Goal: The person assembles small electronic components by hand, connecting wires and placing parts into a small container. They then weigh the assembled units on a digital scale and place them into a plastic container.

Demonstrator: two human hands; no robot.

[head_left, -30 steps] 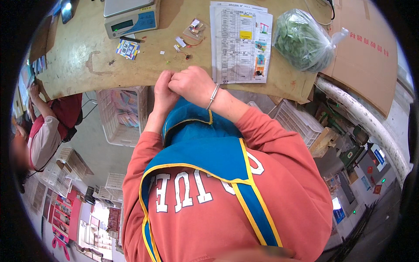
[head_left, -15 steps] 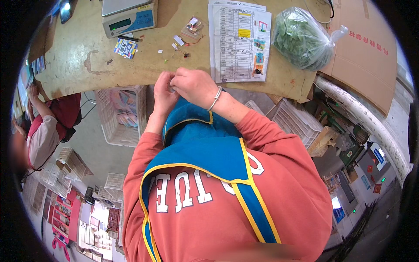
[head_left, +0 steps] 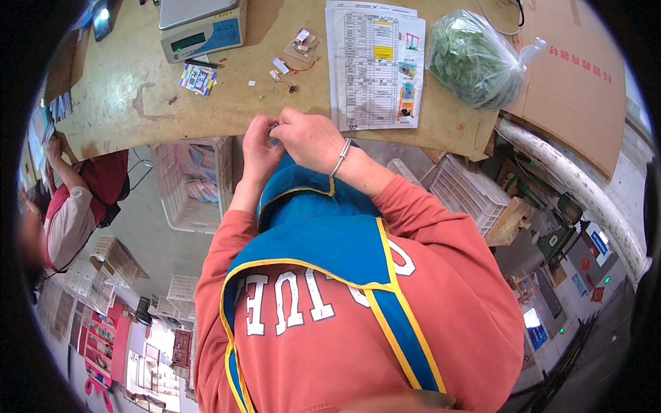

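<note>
My left hand and my right hand meet at the table's near edge, fingers closed together. Something small and greyish shows between the fingertips, too small to name. Just beyond my hands lie a few loose bits: a small part with thin wires, a white piece and a tiny white square. A clear little bag of parts rests farther back. To its left is a colourful printed card.
A digital scale stands at the back left, with a black pen before it. Printed sheets lie right of centre, beside a plastic bag of green stuff and a cardboard box. A crate sits below; a co-worker is at left.
My fingers have shifted slightly against each other, and the right hand's fingertips have lifted a little from the left's, showing more of the small thing. The table items lie as before.
</note>
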